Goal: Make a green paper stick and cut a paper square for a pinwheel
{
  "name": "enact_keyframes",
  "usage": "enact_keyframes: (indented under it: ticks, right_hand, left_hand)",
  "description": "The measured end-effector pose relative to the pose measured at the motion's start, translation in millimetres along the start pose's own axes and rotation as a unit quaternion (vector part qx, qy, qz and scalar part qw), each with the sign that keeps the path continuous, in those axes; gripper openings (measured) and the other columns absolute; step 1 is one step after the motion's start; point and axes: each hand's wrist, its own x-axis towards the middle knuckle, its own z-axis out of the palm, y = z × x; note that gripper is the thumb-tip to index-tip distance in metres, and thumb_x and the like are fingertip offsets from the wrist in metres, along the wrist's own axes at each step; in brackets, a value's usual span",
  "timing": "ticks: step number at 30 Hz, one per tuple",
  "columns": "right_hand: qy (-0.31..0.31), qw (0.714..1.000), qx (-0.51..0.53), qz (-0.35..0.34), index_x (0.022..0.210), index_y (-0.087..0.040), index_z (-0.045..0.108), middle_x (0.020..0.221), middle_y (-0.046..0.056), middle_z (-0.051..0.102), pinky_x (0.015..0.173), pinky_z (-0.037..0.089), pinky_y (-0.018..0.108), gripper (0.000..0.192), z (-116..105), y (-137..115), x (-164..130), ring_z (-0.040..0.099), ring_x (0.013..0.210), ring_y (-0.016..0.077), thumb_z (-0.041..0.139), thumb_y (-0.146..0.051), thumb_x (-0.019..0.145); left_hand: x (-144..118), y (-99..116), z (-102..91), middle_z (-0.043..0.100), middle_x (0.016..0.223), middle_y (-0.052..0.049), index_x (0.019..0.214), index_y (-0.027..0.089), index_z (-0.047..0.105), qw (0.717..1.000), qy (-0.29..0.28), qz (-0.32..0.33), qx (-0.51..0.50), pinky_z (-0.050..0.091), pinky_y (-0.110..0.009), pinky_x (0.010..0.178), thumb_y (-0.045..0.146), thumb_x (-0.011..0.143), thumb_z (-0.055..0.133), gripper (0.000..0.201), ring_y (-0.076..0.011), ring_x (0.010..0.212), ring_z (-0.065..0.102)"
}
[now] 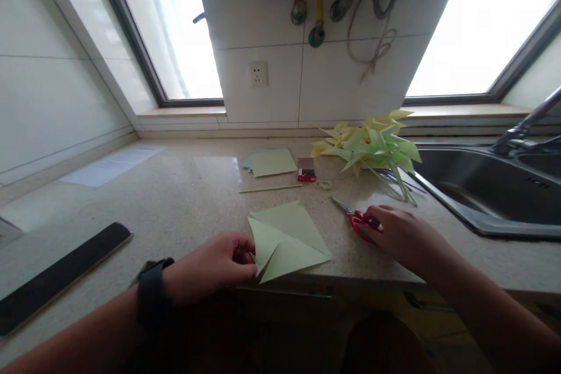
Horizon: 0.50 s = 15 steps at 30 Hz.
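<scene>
A pale green paper square [294, 234] with slits cut in from its corners lies near the counter's front edge. My left hand [232, 258] pinches its left corner, and one cut flap there lifts and curls. To the right, my right hand [390, 228] has its fingers closed on the red handles of a pair of scissors [358, 223]. The scissors rest on the counter, blades pointing away to the upper left and apart from the paper. My fingertips on the handles are partly hidden.
Behind the paper lie a thin stick [270, 189], stacked paper squares [275, 162], a small red box [306, 170] and a coil of string [324, 184]. Paper pinwheels [377, 143] stand beside the sink [473, 187]. A long dark object [65, 274] and a printed sheet [113, 166] lie left.
</scene>
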Motion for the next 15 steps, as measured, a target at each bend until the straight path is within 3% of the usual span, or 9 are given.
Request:
enact_keyframes:
  ticks: [5,11,15]
  right_hand:
    - [0.019,0.999,-0.011,-0.026,0.076,-0.02,0.06,0.078,0.012,0.068,0.061,0.033,0.034,0.037,4,10,11,0.058,0.068,0.0228,0.048,-0.048,0.096]
    - [-0.008,0.998,0.031,-0.047,0.077,-0.02,0.06,0.076,0.008,0.067,0.06,0.034,0.032,0.025,12,28,32,0.057,0.067,0.0202,0.055,-0.04,0.092]
    - [-0.015,0.997,0.068,-0.04,0.074,-0.021,0.065,0.065,0.004,0.065,0.051,0.031,0.029,0.022,15,43,44,0.055,0.055,0.0169,0.063,-0.04,0.084]
  left_hand:
    - [6,-7,-8.6,0.07,0.078,-0.002,0.101,0.012,0.071,0.997,0.045,0.007,0.067,0.043,-0.023,0.056,0.029,0.079,0.068,0.028,-0.0154,0.064,0.06]
    - [13,-7,-19.1,0.074,0.079,-0.005,0.109,0.01,0.071,0.985,0.09,0.034,0.145,0.045,-0.025,0.054,0.039,0.089,0.06,0.037,-0.0161,0.06,0.062]
    - [11,-2,-24.7,0.076,0.09,-0.01,0.12,0.012,0.067,0.954,0.182,0.091,0.22,0.05,-0.031,0.069,0.04,0.1,0.046,0.041,-0.0204,0.074,0.067]
